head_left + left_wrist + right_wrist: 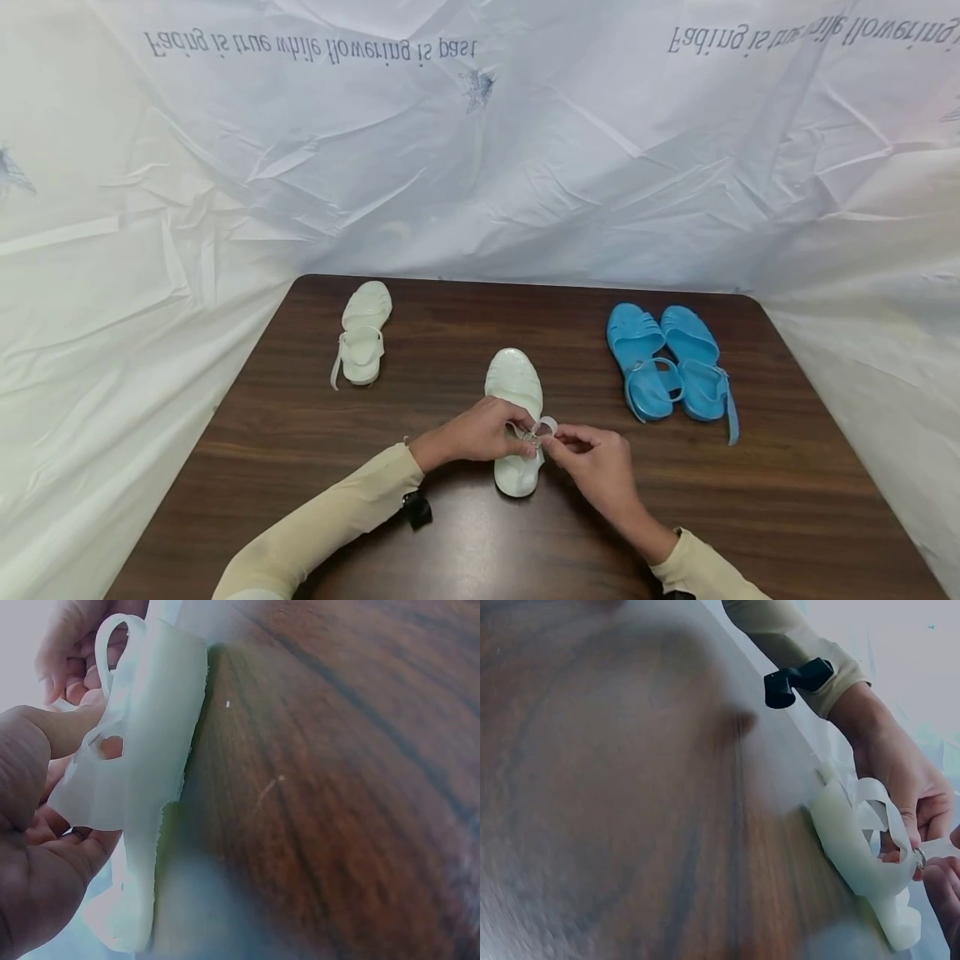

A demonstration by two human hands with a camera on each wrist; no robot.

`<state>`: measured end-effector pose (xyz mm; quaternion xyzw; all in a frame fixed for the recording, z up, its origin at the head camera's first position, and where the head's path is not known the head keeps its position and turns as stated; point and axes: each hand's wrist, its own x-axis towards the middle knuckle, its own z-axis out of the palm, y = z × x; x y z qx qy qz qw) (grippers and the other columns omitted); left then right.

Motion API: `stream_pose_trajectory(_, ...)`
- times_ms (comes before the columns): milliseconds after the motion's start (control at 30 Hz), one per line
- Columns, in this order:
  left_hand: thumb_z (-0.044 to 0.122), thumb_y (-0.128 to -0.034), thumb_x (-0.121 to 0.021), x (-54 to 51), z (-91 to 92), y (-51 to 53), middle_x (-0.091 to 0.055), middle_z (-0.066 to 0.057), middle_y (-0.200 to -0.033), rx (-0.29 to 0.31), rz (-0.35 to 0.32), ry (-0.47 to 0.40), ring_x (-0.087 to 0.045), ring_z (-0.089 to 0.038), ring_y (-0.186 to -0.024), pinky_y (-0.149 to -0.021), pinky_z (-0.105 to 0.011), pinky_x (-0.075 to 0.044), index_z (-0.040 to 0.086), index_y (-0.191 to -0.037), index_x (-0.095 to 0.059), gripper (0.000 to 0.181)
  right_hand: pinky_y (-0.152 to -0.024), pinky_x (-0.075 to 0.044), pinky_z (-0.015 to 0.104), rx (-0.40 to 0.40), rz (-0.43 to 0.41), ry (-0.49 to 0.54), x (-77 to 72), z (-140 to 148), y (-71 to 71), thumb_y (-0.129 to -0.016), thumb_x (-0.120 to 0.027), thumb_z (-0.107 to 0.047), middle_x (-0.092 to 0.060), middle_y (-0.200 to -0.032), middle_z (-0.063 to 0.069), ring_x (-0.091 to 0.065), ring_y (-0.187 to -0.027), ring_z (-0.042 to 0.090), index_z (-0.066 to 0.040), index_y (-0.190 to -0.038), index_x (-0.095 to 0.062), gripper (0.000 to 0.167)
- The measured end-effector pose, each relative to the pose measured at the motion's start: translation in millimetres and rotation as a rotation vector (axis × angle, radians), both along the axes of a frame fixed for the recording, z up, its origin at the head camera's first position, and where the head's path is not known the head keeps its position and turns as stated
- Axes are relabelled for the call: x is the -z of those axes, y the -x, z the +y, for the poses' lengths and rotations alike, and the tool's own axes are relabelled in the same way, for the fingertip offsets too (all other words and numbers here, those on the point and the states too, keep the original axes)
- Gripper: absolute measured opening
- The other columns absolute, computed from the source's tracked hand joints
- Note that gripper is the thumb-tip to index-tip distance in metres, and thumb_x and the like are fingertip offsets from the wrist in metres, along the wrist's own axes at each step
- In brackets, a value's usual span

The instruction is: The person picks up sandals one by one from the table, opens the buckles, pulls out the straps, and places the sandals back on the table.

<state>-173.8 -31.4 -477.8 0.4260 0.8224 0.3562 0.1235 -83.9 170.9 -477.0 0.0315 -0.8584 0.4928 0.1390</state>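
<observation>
A white sandal [514, 375] lies sole down near the middle of the table, toe away from the person. The left hand [483, 431] pinches its ankle strap by the metal buckle [919, 858]. From the other side, the right hand [597, 467] pinches the strap's end, and the strap [548, 425] arches in a small loop between the hands. In the left wrist view the left hand [45, 825] has its thumb and fingers around the sandal's strap [90, 791]. Whether the strap end passes through the buckle cannot be told.
Another white sandal [366, 304] lies at the back left of the brown table [465, 533], its strap hanging loose. A pair of blue sandals [633, 333] is at the right, one with its strap [732, 417] stretched out. White sheeting [480, 167] hangs behind the table.
</observation>
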Motion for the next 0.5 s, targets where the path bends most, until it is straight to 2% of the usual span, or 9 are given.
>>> stream_pose_trajectory(200,0.029,-0.0851,-0.086,-2.1,1.8,-0.9,-0.073,0.013,-0.089,-0.014,0.011,0.019,-0.062,0.002,-0.082,-0.075,-0.015,-0.049,0.015,-0.099,-0.078,0.021,-0.056,-0.055,0.021,0.014,0.043,0.003,2.0,0,1.0,-0.083,-0.085,-0.01,-0.074,-0.076,-0.006,-0.067,-0.064,0.004,-0.011,-0.087,-0.081,0.006)
stream_pose_trajectory(400,0.027,-0.0848,-0.086,0.8,-0.8,-0.8,-0.073,0.012,-0.091,-0.024,0.017,0.024,-0.06,0.004,-0.082,-0.075,-0.014,-0.048,0.014,-0.101,-0.079,0.022,-0.058,-0.054,0.017,0.027,0.165,-0.02,-6.6,5,3.5,-0.081,-0.085,-0.005,-0.072,-0.076,-0.006,-0.065,-0.064,0.006,-0.01,-0.087,-0.081,0.008)
stream_pose_trajectory(500,0.027,-0.0853,-0.085,0.1,-1.6,0.5,-0.074,0.01,-0.093,-0.011,0.026,0.03,-0.061,0.004,-0.083,-0.077,-0.014,-0.049,0.013,-0.103,-0.079,0.024,-0.056,-0.053,0.018,-0.002,0.149,-0.046,-10.0,8,1.3,-0.08,-0.086,-0.006,-0.069,-0.073,-0.009,-0.063,-0.062,0.005,-0.013,-0.084,-0.08,0.011)
